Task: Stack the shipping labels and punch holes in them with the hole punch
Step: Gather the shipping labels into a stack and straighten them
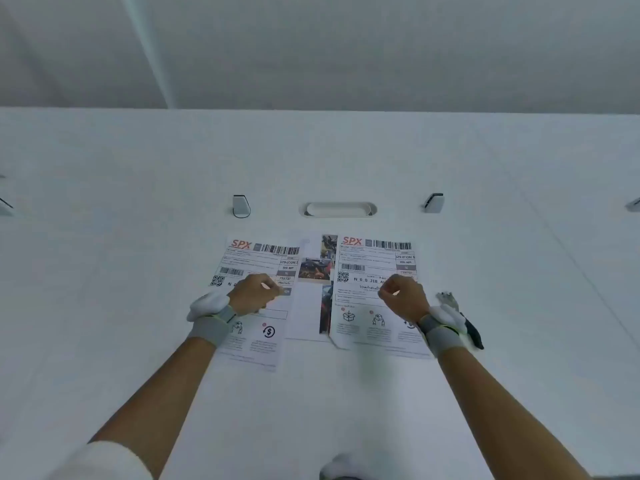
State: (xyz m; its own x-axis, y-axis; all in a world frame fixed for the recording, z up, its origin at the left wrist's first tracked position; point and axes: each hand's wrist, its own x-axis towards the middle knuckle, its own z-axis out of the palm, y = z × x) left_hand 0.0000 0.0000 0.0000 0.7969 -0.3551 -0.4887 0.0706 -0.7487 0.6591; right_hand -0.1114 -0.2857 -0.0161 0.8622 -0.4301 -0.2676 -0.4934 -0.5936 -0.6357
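Labels (258,268) lie partly hidden under curled left hand (254,294) and right hand (403,297), each grip indiscernible.

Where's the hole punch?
The hole punch lies on the table, partly hidden behind the right wrist, just right of the right label.

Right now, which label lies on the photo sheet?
The right label; its left edge overlaps the photo sheet. The left label lies beside it.

white table (138,271) with an oval grommet (337,209) near its middle.
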